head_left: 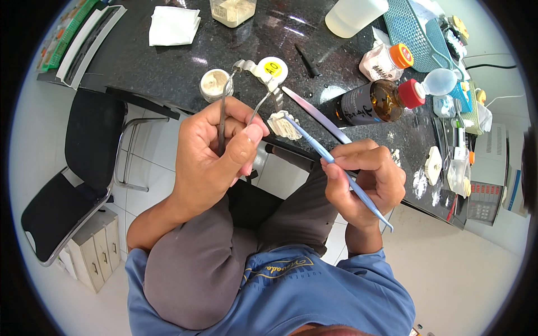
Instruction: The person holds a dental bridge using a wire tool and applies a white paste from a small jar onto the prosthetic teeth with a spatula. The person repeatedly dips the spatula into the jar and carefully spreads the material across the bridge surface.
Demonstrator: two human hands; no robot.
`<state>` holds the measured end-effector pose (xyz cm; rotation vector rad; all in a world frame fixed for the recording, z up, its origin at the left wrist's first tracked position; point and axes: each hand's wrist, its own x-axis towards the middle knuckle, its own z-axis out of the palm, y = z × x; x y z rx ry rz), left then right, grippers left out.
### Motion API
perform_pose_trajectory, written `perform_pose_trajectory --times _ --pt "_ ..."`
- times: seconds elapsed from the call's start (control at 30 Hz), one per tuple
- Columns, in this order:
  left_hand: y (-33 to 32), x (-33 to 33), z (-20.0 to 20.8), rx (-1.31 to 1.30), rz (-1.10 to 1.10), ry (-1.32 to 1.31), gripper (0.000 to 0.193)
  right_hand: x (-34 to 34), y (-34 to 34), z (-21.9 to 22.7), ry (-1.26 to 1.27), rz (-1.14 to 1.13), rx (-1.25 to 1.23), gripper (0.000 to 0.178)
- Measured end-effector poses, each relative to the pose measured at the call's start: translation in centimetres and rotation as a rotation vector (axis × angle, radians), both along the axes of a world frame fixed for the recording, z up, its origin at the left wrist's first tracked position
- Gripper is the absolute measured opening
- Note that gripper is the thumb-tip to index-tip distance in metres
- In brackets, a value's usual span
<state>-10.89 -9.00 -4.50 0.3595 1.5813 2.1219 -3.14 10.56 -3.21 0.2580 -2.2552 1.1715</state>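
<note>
- Tabletop (140, 67): containers are placed within reach, presumably for ready use.
- Left hand (216, 143): a two-pronged metal holder (222, 112) is grasped by the fingers; the metal piece (246, 65) is apparently carried at its tips to be kept clear of skin.
- Right hand (367, 182): a blue instrument (358, 193) is pinched pen-like by the fingers, probably for fine control, its tip set at cream paste (284, 129).
- Brown bottle (363, 105): amber liquid is held.
- Orange-lidded jar (376, 63): pale contents are enclosed.
- Open jar (208, 96): cream powder (214, 82) is contained.

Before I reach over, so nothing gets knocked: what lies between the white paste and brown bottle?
In the head view: a pinkish stick and, nearer the paste, a blue tool.
</note>
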Motion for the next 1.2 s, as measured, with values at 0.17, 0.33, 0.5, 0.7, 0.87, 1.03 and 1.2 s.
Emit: perform_pose_trajectory --times 0.17,0.33,0.5,0.7,0.87,1.03,1.2 --pt "0.1 0.0 0.1 0.018 0.002 -0.007 0.016 0.1 -0.3 0.1 0.099 0.014 -0.166 0.018" --pt "0.1 0.0 0.2 -0.017 0.005 -0.019 0.017 -1.5 -1.3 0.0 0.277 0.114 -0.289 0.021" --pt "0.0 -0.1 0.1 -0.007 -0.010 0.002 0.018 -2.0 -1.7 0.0 0.262 0.093 -0.264 0.021" --pt "0.0 0.0 0.0 0.010 -0.009 -0.001 0.018 -1.8 -1.8 -0.1 0.243 0.092 -0.261 0.021" --pt "0.5 0.2 -0.2 -0.007 0.046 0.047 0.024 -1.9 -1.8 -0.2 0.254 0.066 -0.244 0.021" --pt "0.4 0.1 -0.2 -0.009 0.039 0.048 0.024 -1.9 -1.7 -0.3 0.254 0.093 -0.229 0.021" --pt "0.1 0.0 0.0 0.002 0.018 0.024 0.021 -1.9 -1.7 0.0 0.241 0.107 -0.230 0.021"
